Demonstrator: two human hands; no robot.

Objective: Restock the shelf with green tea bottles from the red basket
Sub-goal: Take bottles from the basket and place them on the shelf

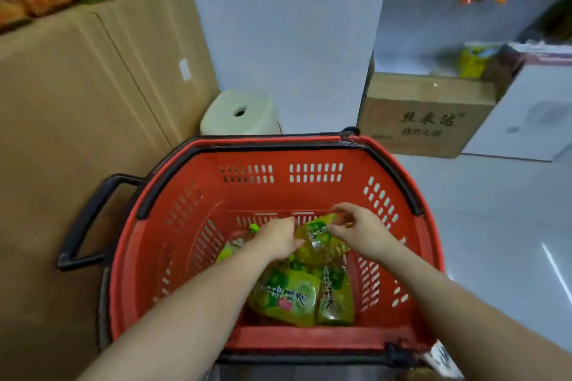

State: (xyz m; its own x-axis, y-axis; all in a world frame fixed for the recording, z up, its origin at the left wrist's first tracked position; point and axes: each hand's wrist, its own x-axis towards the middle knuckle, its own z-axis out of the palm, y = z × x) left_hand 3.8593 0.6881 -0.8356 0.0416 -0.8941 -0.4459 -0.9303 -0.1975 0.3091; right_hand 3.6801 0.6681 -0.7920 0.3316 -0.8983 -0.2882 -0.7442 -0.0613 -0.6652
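Observation:
A red basket (192, 226) with black handles stands on the floor below me. Several green tea bottles with yellow-green labels lie in its bottom, two of them (288, 297) side by side near the front wall. Both my hands reach down into it. My left hand (277, 238) is curled, knuckles up, over one bottle (235, 244) with a green cap; what it holds is hidden. My right hand (359, 230) pinches the neck end of a tilted green tea bottle (315, 241) that lies between the two hands.
Tall brown cartons (77, 133) stand close on the left, with bottles and snack bags on top. A pale plastic stool (240, 111) sits behind the basket. A printed carton (424, 114) and a white box (526, 114) are at the right; snack bags hang above.

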